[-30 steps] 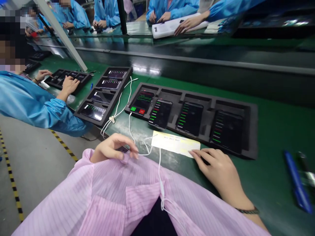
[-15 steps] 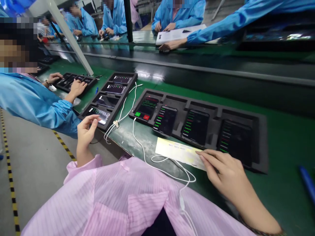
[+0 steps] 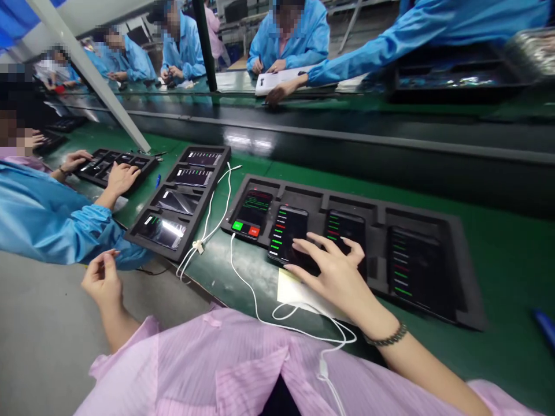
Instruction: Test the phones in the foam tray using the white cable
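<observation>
My right hand (image 3: 336, 268) is spread over the black foam tray (image 3: 470, 289), its fingertips at the second phone (image 3: 288, 225) from the left. I cannot tell whether they touch its screen. Part of the third phone (image 3: 344, 225) is hidden behind that hand. To the left, the first phone (image 3: 251, 211) shows a green and a red button, with a white cable (image 3: 245, 277) at its lower edge. The phone at the right end (image 3: 418, 274) shows a list. Under my right wrist lies a pale yellow paper slip (image 3: 297, 289). My left hand (image 3: 103, 280) hovers off the bench edge, thumb and fingers pinched, nothing visible in them.
A second foam tray (image 3: 202, 216) with several phones stands at the left, white cables beside it. Further left, a co-worker's hand (image 3: 121, 179) rests on another tray. A blue pen (image 3: 544, 326) lies at the right. Across the bench, a blue sleeve (image 3: 359, 58) reaches in.
My right hand has left the paper slip and moved up and left over the second and third phones, its fingers spreading. My left hand has drawn down and left, away from the left tray.
</observation>
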The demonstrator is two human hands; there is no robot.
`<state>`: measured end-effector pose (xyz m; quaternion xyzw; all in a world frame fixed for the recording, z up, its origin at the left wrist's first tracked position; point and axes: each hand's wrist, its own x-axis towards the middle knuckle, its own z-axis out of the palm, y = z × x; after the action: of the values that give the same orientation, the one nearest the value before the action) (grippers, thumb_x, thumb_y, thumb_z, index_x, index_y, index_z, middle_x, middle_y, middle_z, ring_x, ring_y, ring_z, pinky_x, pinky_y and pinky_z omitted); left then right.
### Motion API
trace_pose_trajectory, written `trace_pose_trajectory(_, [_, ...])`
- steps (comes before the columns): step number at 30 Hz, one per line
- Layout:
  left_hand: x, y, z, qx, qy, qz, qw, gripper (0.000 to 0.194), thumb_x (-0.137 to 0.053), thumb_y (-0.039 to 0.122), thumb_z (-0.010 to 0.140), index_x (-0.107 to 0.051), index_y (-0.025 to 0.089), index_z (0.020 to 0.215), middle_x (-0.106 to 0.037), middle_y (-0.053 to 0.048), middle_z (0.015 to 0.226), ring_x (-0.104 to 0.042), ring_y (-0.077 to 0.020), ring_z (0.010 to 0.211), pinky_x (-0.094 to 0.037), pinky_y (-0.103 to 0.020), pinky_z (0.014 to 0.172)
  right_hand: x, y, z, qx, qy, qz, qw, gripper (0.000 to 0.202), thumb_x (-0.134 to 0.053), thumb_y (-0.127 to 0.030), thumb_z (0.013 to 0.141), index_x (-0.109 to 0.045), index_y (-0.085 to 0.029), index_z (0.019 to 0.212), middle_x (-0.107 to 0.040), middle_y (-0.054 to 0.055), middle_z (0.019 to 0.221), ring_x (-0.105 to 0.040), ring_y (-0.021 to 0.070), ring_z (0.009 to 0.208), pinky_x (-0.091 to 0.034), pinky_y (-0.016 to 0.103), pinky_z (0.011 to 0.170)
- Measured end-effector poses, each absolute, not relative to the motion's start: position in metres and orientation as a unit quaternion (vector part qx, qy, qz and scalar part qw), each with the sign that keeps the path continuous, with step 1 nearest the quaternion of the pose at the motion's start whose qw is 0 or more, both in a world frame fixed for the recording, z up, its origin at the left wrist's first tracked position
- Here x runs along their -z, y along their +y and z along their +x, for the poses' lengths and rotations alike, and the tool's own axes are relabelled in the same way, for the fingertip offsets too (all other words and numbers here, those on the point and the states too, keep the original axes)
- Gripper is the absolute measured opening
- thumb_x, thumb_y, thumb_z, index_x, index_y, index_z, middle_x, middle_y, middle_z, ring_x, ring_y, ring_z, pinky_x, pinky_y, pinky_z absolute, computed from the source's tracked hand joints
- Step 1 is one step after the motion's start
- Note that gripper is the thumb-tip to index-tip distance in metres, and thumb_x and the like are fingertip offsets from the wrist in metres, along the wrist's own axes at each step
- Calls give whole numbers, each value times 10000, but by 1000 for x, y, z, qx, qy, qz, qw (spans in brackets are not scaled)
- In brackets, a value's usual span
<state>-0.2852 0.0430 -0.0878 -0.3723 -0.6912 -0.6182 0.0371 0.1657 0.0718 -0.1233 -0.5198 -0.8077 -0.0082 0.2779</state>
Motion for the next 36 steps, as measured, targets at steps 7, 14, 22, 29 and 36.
trace_pose_trajectory(7, [83, 87, -283, 629, -683, -356, 109, 301, -534, 513, 795, -555, 228, 699, -599, 72, 717, -731, -248, 879, -522, -524, 906, 110, 62, 164, 53, -805, -525, 272, 310, -478, -413, 1023, -654, -203, 1168, -762, 81, 1055, -624, 298, 1163, -215, 485, 1039])
trace_pose_trajectory(14, [94, 111, -294, 612, -689, -366, 131, 346, -533, 544, 775, -545, 199, 747, -610, 6, 753, -708, -238, 792, -570, -542, 865, 108, 68, 163, 58, -816, -513, 261, 432, -361, -495, 1045, -604, -164, 1179, -747, 128, 1030, -642, 327, 1138, -214, 526, 1068])
trace_pose_trajectory(22, [91, 99, -315, 492, -739, -458, 50, 367, -504, 487, 911, -651, 151, 890, -716, -49, 868, -710, -215, 859, -551, -394, 790, 116, 71, 172, 56, -832, -480, 273, 452, -346, -535, 1035, -598, -206, 1214, -726, 118, 923, -671, 409, 1046, -315, 629, 1004])
trace_pose_trajectory(29, [42, 135, -313, 360, -722, -590, -32, 372, -581, 482, 831, -738, 189, 998, -759, -80, 1020, -679, -220, 918, -523, -323, 794, 102, 62, 177, 51, -825, -494, 271, 574, -487, -381, 1013, -337, -343, 1566, -744, 89, 1027, -646, 426, 1099, -322, 642, 987])
trace_pose_trajectory(36, [19, 180, -309, 292, -712, -637, -39, 378, -570, 403, 842, -722, 155, 1083, -728, -103, 1091, -646, -230, 961, -513, -327, 819, 94, 63, 188, 170, -817, -450, 320, 606, -500, -312, 1021, -316, -243, 1595, -746, 95, 878, -675, 410, 938, -378, 560, 884])
